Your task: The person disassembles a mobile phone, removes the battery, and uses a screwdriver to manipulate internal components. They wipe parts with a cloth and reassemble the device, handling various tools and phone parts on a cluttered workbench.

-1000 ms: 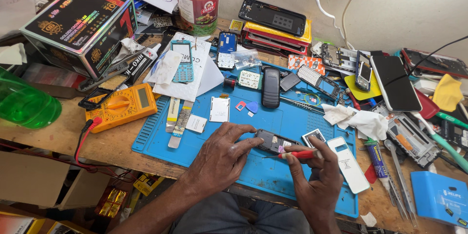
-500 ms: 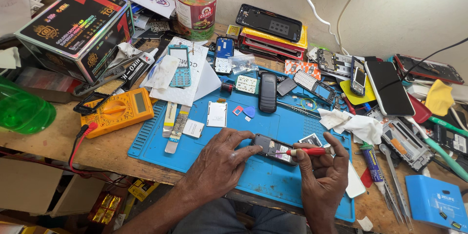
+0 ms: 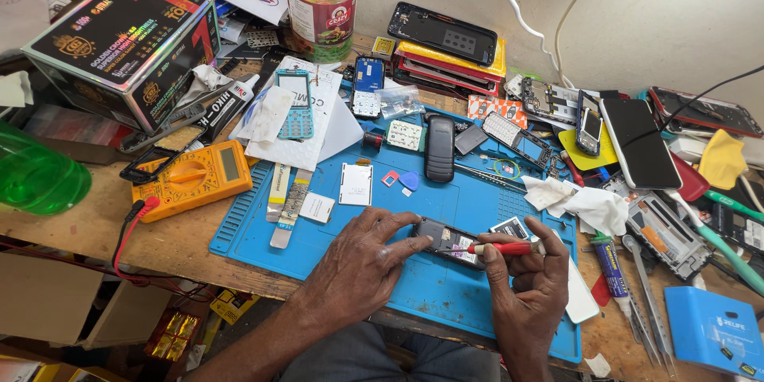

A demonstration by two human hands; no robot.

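My left hand [image 3: 362,259] rests on a blue work mat [image 3: 446,199] and pins down a small opened mobile phone [image 3: 447,240] with its fingertips. A red-handled screwdriver [image 3: 501,248] lies level in my right hand [image 3: 529,290], its tip against the phone's exposed inside. A loose small white part [image 3: 509,227] lies just beyond the phone.
A yellow multimeter [image 3: 195,177] with red and black leads sits at the left by a shiny boxed carton [image 3: 127,40]. Phones, keypads, a jar [image 3: 321,0], tweezers [image 3: 645,294], a white cloth [image 3: 585,203] and a green bottle [image 3: 36,175] crowd the wooden bench.
Both hands stay on the phone. The screwdriver tip has shifted slightly along the phone, and the view has drifted a little.
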